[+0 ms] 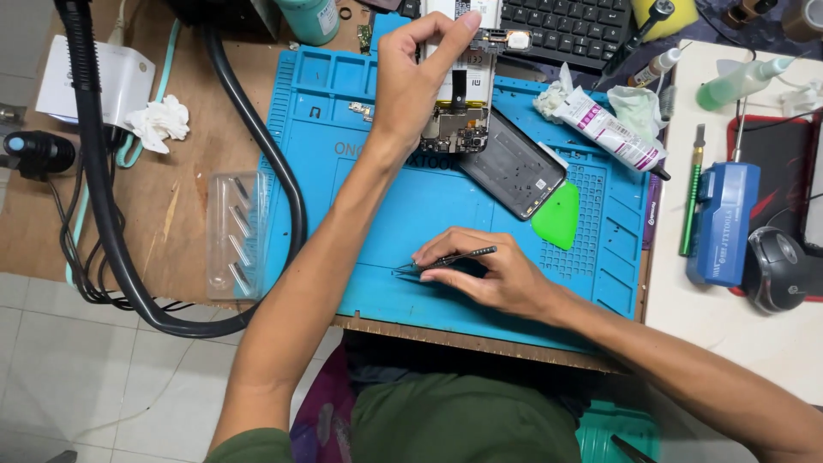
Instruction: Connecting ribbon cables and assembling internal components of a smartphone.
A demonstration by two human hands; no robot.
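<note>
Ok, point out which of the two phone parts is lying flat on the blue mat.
It is the dark back cover, resting on the blue mat beside the green pick. The opened phone body is held up by the left hand.

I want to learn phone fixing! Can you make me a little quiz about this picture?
1. True or false: the left hand holds the opened phone above the blue mat.
2. What does the right hand touch? A) tweezers B) the mouse C) the glue tube
3. What colour is the plastic pick beside the back cover?

Key: 1 true; 2 A; 3 green.
</note>
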